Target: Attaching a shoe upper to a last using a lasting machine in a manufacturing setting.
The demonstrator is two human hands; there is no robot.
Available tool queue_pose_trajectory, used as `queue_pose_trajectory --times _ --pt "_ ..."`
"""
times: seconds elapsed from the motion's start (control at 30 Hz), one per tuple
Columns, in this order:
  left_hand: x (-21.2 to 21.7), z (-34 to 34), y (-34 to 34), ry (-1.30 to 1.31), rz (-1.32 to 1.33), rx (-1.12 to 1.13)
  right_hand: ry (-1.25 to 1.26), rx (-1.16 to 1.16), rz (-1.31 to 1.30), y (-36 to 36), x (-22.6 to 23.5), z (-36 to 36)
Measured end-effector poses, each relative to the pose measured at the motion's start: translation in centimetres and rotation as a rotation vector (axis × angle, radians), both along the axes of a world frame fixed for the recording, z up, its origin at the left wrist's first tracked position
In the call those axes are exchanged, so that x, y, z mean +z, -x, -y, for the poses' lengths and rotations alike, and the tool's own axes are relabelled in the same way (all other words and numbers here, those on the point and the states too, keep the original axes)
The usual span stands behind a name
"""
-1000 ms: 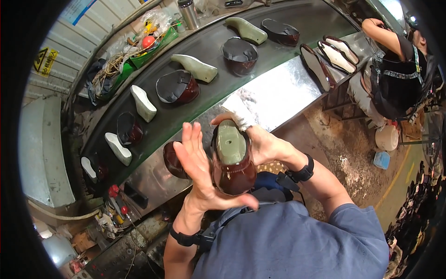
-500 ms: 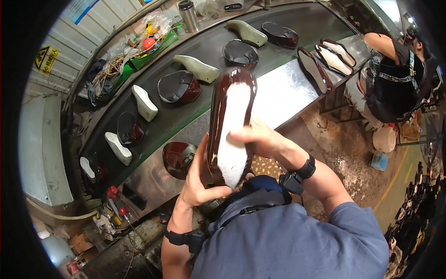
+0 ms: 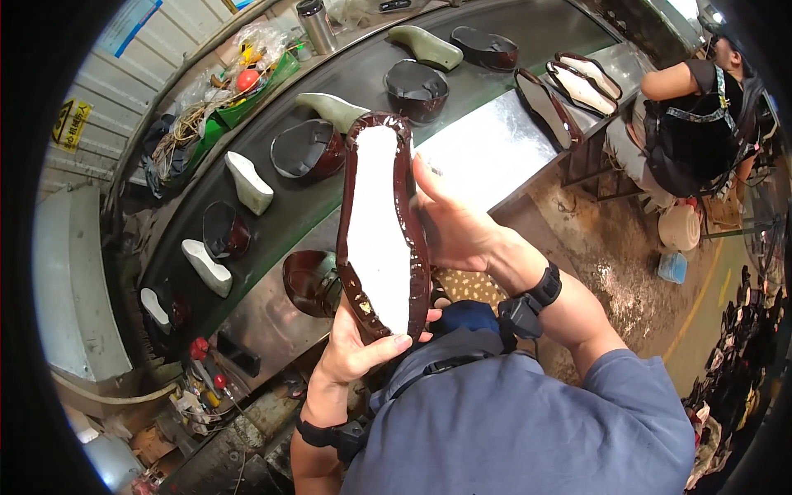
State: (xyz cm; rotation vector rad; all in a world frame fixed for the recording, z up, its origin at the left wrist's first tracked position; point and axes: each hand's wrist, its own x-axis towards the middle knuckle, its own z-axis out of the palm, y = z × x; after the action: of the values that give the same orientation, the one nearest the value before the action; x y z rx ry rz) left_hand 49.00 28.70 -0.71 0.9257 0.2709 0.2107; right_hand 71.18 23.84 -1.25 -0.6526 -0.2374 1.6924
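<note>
Burgundy, glossy material wraps the edge of the shoe [image 3: 381, 227] held up at the dial's centre, its long white underside facing the viewer, one end toward twelve o'clock and the other near six. At six, the left hand [image 3: 355, 351] has its grip closed around the lower end: thumb laid over the rim, fingers bent round the back. At three, the right hand [image 3: 462, 231] lies against the side, thumb raised along the edge; its fingers are hidden behind, so whether that grip is clamped or loose I cannot tell.

Just beside the shoe, at eight, a second dark-red shoe [image 3: 307, 282] sits on the metal tabletop [image 3: 495, 157]. Farther out between seven and eight is a flat black device [image 3: 239, 355], with red-handled tools [image 3: 198, 348] next to it. A dark belt [image 3: 268, 219] curves from eight round to one, carrying pale shoe lasts [image 3: 250, 183] and dark-red uppers [image 3: 308, 150]. Three shoes [image 3: 568, 95] lie underside up at two. Past them, between two and three, sits a co-worker [image 3: 681, 128]; a steel flask [image 3: 318, 29] stands near eleven.
</note>
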Motion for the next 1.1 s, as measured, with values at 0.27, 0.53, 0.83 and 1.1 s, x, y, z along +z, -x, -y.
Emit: queue_pose_trajectory --times 0.27,0.53,0.83,1.1 --pt "-0.1 -0.1 0.0 0.037 -0.048 0.0 -0.056 -0.027 -0.012 0.3 -0.1 0.5" --pt "-0.7 1.2 0.6 -0.182 -0.103 -0.015 -0.165 -0.003 0.122 0.9 -0.3 1.0" --pt "1.8 1.4 -0.4 -0.909 -0.281 0.059 -0.381 -0.075 -0.155 0.5 -4.1 0.3" --pt "1.2 1.5 -0.5 -1.0 -0.25 0.004 -0.398 -0.121 -0.138 0.1 -3.6 1.4"
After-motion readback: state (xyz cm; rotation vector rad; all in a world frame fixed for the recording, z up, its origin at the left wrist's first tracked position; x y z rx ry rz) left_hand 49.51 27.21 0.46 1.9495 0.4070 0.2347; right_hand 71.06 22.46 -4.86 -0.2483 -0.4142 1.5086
